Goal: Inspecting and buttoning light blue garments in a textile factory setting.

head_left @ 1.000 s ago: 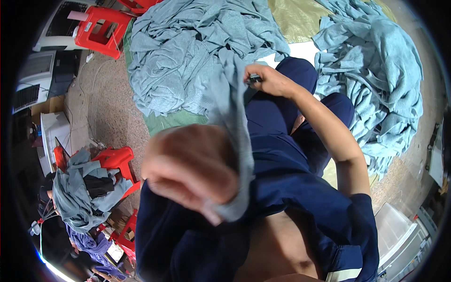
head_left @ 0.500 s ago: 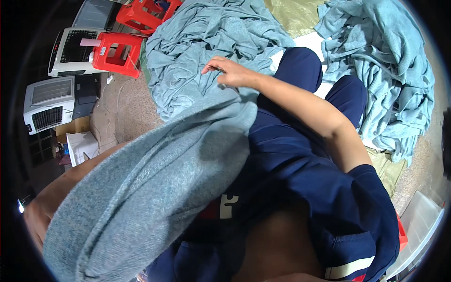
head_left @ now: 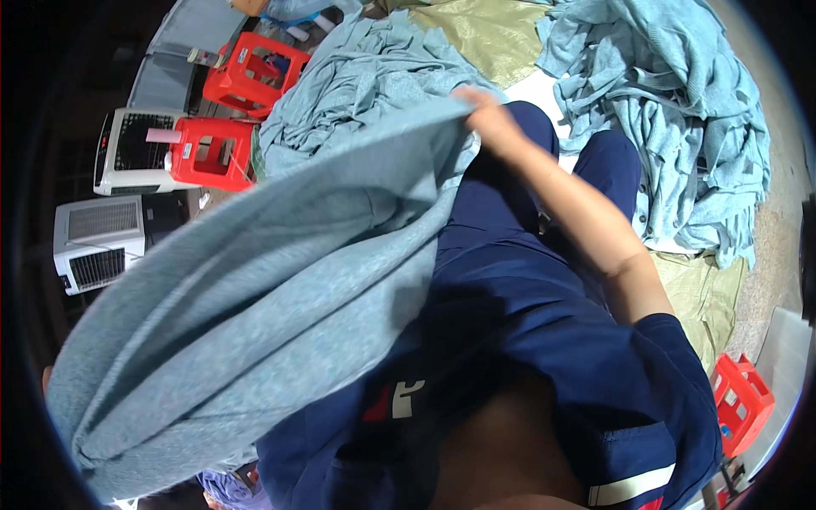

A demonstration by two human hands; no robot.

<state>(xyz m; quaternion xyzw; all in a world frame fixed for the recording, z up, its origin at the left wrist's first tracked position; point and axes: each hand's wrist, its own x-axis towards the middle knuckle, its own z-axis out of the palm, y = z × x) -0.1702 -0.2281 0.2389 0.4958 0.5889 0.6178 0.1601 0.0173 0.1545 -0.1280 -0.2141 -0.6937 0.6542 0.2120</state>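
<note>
A light blue-grey knit garment (head_left: pixel 280 280) stretches diagonally across my lap and the left side of the view, its long edge raised and its folds hanging open. At the garment's upper right end, my right hand (head_left: pixel 495 123) has its fingers closed on the edge; they are smeared by motion. The garment hides my left arm and hand, apart from a sliver of skin at the far left rim, so what the left fingers do cannot be seen.
Heaps of similar blue knitwear lie ahead (head_left: pixel 374 76) and at right (head_left: pixel 671 110), the right one showing buttons. Olive sheeting (head_left: pixel 472 34) lies between them. Red stools (head_left: pixel 217 153) and white air coolers (head_left: pixel 100 242) stand at left. Another red stool (head_left: pixel 741 404) is at lower right.
My right hand, earlier raised above the fabric with fingers partly spread, now grips the garment's edge. The garment is pulled wider and higher. The view has shifted, hiding my left forearm.
</note>
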